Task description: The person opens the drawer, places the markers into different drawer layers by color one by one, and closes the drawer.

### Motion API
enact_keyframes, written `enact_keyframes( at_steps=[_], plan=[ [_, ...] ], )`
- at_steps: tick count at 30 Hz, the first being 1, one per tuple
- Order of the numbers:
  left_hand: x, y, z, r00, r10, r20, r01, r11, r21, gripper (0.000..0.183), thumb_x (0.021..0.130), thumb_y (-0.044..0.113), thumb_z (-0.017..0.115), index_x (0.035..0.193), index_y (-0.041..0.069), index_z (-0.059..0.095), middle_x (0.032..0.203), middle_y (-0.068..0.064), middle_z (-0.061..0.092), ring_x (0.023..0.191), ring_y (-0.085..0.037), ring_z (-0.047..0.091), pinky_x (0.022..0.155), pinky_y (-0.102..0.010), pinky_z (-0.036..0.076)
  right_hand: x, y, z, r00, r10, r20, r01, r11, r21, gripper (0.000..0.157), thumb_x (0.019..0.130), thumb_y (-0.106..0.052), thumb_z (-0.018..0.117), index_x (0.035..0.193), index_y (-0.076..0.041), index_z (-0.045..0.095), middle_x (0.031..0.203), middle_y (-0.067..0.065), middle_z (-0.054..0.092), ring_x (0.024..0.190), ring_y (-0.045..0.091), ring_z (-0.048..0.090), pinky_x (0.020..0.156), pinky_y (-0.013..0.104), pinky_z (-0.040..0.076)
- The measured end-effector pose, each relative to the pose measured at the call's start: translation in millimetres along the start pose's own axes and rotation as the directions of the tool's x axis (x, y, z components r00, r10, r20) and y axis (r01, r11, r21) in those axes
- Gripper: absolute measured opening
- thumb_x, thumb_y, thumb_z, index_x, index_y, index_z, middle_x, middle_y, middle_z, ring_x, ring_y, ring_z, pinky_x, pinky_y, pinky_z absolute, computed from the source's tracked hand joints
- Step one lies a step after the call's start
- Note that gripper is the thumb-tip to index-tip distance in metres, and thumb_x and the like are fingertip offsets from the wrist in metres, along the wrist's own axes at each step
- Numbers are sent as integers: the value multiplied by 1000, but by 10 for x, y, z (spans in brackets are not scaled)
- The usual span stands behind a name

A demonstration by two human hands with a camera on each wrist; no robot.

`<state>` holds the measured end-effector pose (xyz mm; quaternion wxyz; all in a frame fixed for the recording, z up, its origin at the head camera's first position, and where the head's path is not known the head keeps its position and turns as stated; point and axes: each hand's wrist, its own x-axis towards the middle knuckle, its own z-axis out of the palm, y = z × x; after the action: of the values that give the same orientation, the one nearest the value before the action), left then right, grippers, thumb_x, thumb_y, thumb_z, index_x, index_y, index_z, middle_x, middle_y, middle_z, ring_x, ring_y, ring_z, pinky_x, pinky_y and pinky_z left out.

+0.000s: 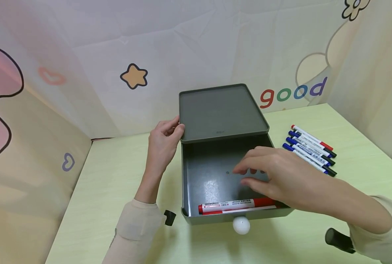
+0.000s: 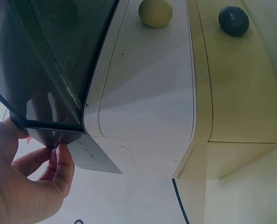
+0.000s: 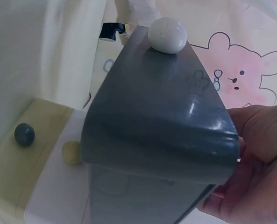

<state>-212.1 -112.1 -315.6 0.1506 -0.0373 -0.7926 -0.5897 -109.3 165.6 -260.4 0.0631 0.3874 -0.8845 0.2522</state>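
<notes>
A dark grey drawer stands pulled out from a drawer cabinet with a rimmed grey top. My left hand holds the top's left edge, thumb at the rim and bent fingers against the side. In the left wrist view those fingertips touch the grey wall. A red whiteboard marker lies along the drawer's front wall, with a second red-and-white one partly hidden beside it. Over the drawer's right part hovers my right hand, thumb and fingers apart, nothing between them. A white knob sits on the drawer front.
Several whiteboard markers with red, blue and black ends lie in a row on the pale green table, right of the cabinet. Below the grey drawer are a white drawer and a yellow one. A printed curtain backs the table.
</notes>
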Motion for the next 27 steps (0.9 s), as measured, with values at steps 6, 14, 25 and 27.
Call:
enact_keyframes(
  at_steps=[6, 14, 25, 27],
  plan=[
    [-1, 6, 1, 1000, -1, -1, 1, 1000, 0, 39, 98, 22, 67, 134, 9, 70, 113, -7, 67, 102, -21, 66, 81, -32, 49, -40, 47, -77, 996, -53, -76, 51, 998, -27, 30, 84, -5, 85, 107, -21, 78, 102, -16, 68, 82, 1, 60, 65, 21, 51],
    [-4, 7, 2, 1000, -2, 0, 2, 1000, -13, 38, 99, 20, 67, 135, 9, 70, 113, -7, 66, 102, -20, 66, 81, -31, 48, -106, 141, -203, 980, -97, -173, 87, 994, -64, 35, 81, 2, 84, 107, -21, 77, 102, -18, 68, 82, -3, 58, 64, 13, 46],
    [-8, 3, 10, 1000, 0, -1, 0, 1000, -6, 38, 98, 20, 66, 135, 9, 70, 114, -6, 66, 102, -19, 66, 81, -30, 48, -209, 262, -362, 967, -20, -253, -12, 992, -124, 37, 78, 3, 85, 107, -19, 79, 97, -20, 67, 81, -2, 58, 64, 13, 45],
    [-8, -1, 11, 1000, 3, -2, -3, 1000, -7, 38, 98, 20, 66, 134, 9, 70, 114, -6, 66, 102, -19, 66, 81, -30, 48, -231, 282, -385, 964, -9, -264, -30, 990, -141, 37, 78, 3, 85, 107, -18, 79, 96, -20, 68, 81, -2, 58, 65, 13, 46]
  ],
)
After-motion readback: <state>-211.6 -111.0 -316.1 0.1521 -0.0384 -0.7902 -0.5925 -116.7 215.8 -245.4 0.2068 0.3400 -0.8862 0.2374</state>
